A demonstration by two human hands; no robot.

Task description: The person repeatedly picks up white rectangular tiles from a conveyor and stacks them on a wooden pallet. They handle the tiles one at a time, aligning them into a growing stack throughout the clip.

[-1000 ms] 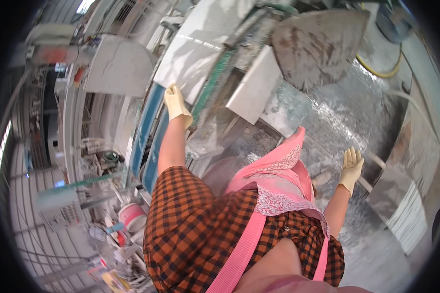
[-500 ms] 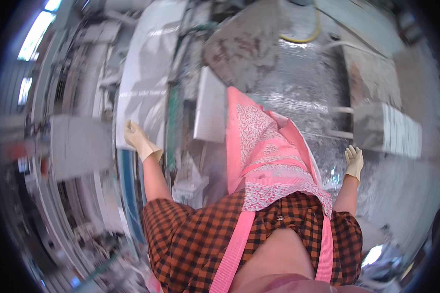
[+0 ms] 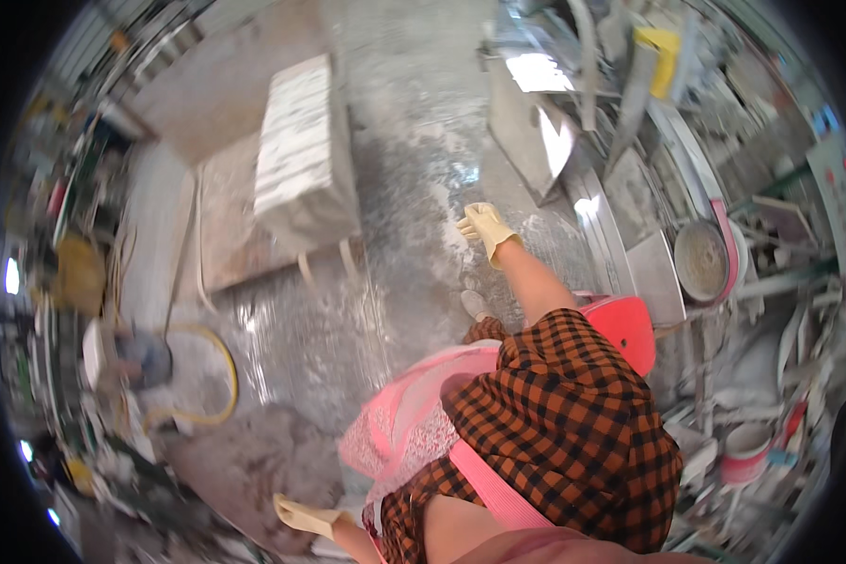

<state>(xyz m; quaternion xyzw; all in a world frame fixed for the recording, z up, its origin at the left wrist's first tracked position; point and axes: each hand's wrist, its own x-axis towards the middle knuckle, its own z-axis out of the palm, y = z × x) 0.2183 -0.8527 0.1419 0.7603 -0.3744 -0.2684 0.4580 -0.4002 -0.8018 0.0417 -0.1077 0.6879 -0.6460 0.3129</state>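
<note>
My right hand (image 3: 487, 230), in a cream rubber glove, reaches out over the wet grey floor with its fingers loosely bent and slightly apart; it holds nothing I can see. At the lower left, my left hand (image 3: 305, 517), gloved the same way, has its fingers stretched out, and nothing shows in it. It hangs over a brown, dirty sheet or mat (image 3: 258, 461). A pink apron (image 3: 414, 423) covers my front, over a checked shirt. Neither hand appears to touch anything.
A stack of white-topped slabs (image 3: 296, 141) stands on a brown board (image 3: 226, 216). A yellow hose (image 3: 230, 376) curves on the floor at left. To the right are a red stool-like seat (image 3: 622, 331), a machine with a round pan (image 3: 703, 261) and a pink-and-white bucket (image 3: 746, 453).
The view has swung round to the right, away from the white tables. The slab stack now sits upper left and machinery fills the right. Both hands remain without anything in them.
</note>
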